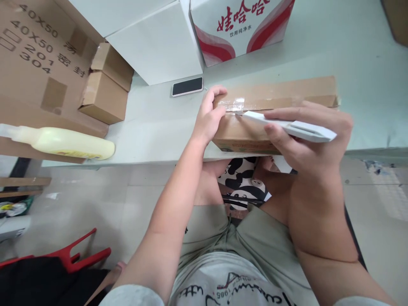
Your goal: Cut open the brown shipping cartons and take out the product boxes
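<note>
A brown cardboard box [280, 91] lies near the front edge of the table. My left hand [208, 119] grips its left end, with the thumb on top near the seam and the fingers over the far corner. Clear tape [239, 104] covers the left part of the seam. In my right hand [321, 146] is a white box cutter [310, 131], its handle between thumb and fingers. The cutter's tip points left and meets the top of the box at the taped seam; how deep the blade sits cannot be seen.
Behind the box lie a phone [187, 86], a white box [159, 46] and a red-and-white carton [242, 32]. Small brown boxes [106, 93] stand at the left beside a large printed carton [38, 80]. A pale yellow bottle [73, 143] lies near the table's left front. A red chair [72, 255] is lower left.
</note>
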`<state>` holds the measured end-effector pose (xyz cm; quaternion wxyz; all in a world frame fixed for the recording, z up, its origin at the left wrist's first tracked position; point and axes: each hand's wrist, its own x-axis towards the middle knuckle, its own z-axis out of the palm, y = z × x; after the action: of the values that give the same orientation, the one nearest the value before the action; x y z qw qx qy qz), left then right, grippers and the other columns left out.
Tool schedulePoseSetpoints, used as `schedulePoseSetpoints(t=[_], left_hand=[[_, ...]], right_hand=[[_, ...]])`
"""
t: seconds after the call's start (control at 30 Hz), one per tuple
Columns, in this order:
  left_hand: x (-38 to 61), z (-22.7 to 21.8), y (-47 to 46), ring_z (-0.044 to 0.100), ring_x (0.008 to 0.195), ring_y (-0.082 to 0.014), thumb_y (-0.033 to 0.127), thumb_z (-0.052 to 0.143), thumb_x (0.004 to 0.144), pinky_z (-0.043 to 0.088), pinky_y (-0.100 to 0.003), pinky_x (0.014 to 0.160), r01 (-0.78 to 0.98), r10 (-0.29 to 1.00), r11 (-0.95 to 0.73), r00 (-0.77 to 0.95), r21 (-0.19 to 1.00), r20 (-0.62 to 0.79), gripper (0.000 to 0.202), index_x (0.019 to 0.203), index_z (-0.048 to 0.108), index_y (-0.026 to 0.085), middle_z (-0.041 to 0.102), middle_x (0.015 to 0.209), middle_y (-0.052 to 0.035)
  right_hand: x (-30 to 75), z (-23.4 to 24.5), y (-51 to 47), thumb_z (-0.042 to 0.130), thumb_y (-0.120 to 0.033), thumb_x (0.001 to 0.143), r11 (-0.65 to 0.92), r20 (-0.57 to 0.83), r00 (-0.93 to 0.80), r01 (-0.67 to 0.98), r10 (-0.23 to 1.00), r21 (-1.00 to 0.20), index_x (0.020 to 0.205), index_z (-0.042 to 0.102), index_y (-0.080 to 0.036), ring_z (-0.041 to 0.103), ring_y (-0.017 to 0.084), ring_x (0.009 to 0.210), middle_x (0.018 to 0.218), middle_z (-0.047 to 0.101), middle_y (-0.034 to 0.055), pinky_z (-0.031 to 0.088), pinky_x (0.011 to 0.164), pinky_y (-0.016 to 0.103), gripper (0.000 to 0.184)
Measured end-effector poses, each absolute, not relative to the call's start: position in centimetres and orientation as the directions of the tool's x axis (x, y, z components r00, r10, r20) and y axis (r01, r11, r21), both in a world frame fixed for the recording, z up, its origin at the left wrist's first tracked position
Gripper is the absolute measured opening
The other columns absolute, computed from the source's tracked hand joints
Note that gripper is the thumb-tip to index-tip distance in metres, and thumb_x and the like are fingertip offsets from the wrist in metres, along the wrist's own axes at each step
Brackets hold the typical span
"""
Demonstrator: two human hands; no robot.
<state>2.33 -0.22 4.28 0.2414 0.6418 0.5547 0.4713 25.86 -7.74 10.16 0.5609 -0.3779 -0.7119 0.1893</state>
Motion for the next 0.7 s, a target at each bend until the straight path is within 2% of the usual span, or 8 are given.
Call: schedulePoseSetpoints(t=[0.1,0.2,0.43,0.57,0.7], left_hand=[[2.5,4.7,-0.5,0.064,0.138,-0.0266,0.011,0.056,0.081,0.051,-0.048,0.123,0.481,0.94,-0.273,-0.054,0.833,0.338,0.037,0.111,0.065,0.031,0.069,0.133,0.0001],[2.8,5.5,-1.0,0.06,0.141,-0.0268,0.007,0.056,0.079,0.045,-0.047,0.128,0.408,0.96,-0.223,-0.064,0.885,0.271,0.037,0.106,0.065,0.031,0.069,0.131,-0.0001],[2.9,6.9,-1.8,0.057,0.144,-0.0276,0.004,0.057,0.076,0.04,-0.047,0.131,0.345,0.973,-0.203,-0.034,0.916,0.228,0.04,0.103,0.066,0.031,0.069,0.132,-0.001],[2.9,7.0,-2.0,0.056,0.145,-0.0268,0.001,0.056,0.076,0.039,-0.046,0.131,0.341,0.973,-0.203,-0.039,0.918,0.229,0.042,0.104,0.067,0.031,0.068,0.134,-0.0007],[3.2,7.2,-2.0,0.056,0.143,-0.0268,-0.001,0.055,0.077,0.039,-0.046,0.13,0.327,0.979,-0.162,-0.065,0.931,0.193,0.042,0.103,0.066,0.031,0.067,0.134,-0.0011]], right_hand=[[26.1,10.3,-7.9,0.076,-0.039,0.089,0.607,0.597,-0.145,0.328,0.789,-0.724,0.086,0.079,-0.03,0.057,0.012,0.054,0.07,0.073,-0.0031,0.041,0.052,0.029,0.01],[26.1,10.4,-7.9,0.078,-0.036,0.085,0.602,0.574,-0.184,0.31,0.798,-0.736,0.085,0.077,-0.029,0.051,0.01,0.048,0.063,0.067,-0.0049,0.04,0.049,0.028,0.007],[25.7,10.6,-8.1,0.073,-0.03,0.087,0.638,0.591,-0.242,0.32,0.77,-0.7,0.091,0.079,-0.027,0.066,0.016,0.064,0.078,0.076,0.0002,0.052,0.061,0.031,0.008],[25.6,10.8,-8.4,0.069,-0.029,0.087,0.604,0.569,-0.204,0.294,0.797,-0.741,0.092,0.079,-0.027,0.064,0.015,0.061,0.073,0.072,-0.0016,0.051,0.063,0.032,0.011],[25.3,10.9,-8.6,0.067,-0.026,0.082,0.548,0.54,-0.112,0.277,0.834,-0.789,0.083,0.076,-0.028,0.06,0.014,0.058,0.069,0.068,-0.0034,0.046,0.058,0.032,0.009]])
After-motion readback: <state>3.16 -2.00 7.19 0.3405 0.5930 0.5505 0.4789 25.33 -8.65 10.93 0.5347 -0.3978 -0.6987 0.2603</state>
